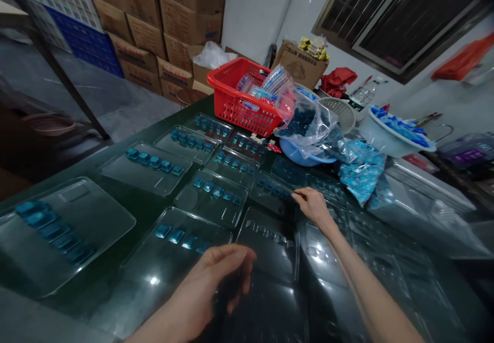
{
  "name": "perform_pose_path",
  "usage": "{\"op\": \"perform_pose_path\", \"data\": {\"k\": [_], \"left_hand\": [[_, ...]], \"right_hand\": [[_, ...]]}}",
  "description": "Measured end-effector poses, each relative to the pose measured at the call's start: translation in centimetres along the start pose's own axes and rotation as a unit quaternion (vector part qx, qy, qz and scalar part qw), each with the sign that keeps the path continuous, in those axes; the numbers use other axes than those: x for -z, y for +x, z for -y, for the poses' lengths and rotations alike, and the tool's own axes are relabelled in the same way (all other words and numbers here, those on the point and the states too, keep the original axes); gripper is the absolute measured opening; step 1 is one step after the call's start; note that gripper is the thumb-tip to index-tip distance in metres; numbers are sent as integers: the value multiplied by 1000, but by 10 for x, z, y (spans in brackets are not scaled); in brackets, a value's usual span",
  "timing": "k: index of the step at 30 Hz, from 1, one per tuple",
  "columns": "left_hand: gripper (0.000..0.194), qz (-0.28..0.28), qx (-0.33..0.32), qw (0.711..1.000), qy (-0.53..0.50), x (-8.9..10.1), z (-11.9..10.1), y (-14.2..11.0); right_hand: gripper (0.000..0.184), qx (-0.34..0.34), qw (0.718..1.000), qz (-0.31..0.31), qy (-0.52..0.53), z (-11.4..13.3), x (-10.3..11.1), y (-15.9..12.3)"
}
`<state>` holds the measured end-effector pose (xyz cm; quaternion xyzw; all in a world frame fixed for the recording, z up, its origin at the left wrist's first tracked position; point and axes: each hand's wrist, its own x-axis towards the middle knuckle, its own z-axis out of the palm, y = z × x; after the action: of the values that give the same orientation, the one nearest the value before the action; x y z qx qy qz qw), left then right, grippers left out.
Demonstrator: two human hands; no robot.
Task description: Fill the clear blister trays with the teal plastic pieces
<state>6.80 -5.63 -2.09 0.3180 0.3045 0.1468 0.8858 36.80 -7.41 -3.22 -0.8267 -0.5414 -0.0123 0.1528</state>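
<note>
Low in the middle of the view is my left hand (pixel 216 273), its fingers curled inward above the clear trays. What lies inside its curl, if anything, is hidden. My right hand (pixel 314 206) reaches farther out, fingertips pinched together at the right end of a row of small blue pieces (pixel 274 187). Whatever is between those fingertips is too small to make out. That row lies on a clear plastic tray (pixel 259 201). Left of it, another clear tray (pixel 189 204) bears glossy blue square pieces (pixel 217 191). Near my left hand a tray holds clear, colourless pieces (pixel 266 232).
A red basket (pixel 247 111) with plastic packets stands at the table's far end. Beside it are a blue basin (pixel 304 155) under a clear bag, and a pale basin (pixel 397 140) of blue items. Cardboard boxes (pixel 146 37) are stacked behind. More trays cover the dark green table (pixel 148 206).
</note>
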Motion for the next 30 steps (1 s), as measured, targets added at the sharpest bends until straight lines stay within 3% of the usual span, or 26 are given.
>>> {"op": "perform_pose_path", "data": {"k": [18, 26, 30], "left_hand": [[22, -6, 1, 1000, -21, 3, 1, 0], [23, -9, -10, 1000, -18, 2, 2, -3], [28, 5, 1, 998, -67, 1, 1, -3]], "right_hand": [[31, -7, 999, -40, 33, 1, -12, -14], [27, 41, 999, -1, 33, 5, -4, -18], [25, 64, 997, 8, 35, 4, -2, -19]]}}
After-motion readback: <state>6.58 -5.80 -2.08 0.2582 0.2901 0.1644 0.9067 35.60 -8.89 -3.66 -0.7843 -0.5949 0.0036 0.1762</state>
